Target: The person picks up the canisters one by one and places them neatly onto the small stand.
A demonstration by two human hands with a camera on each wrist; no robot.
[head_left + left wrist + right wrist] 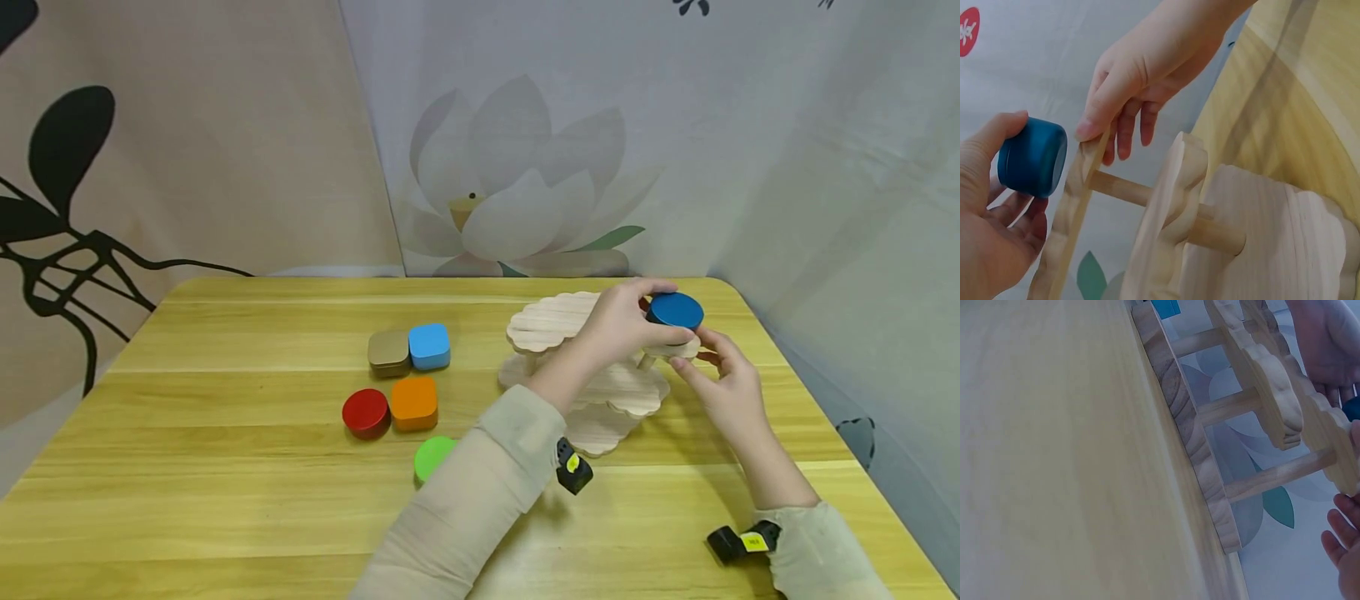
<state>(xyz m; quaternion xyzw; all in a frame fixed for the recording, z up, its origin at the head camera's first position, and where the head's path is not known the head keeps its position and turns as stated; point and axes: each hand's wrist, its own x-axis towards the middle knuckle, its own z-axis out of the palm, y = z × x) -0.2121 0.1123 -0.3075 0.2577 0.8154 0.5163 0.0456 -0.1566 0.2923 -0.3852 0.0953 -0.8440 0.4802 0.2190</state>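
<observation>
A dark blue round block is pinched between the thumb and fingers of my left hand, just above the right end of a tiered wooden stand. In the left wrist view the blue block is held by my left hand a small gap away from the stand's top board. My right hand grips the edge of that board, its thumb on one face; in the left wrist view, the right hand has its other fingers behind the board.
Left of the stand lie a tan block, a light blue block, an orange block, a red round block and a green round block, partly behind my left sleeve. A curtain hangs behind the table.
</observation>
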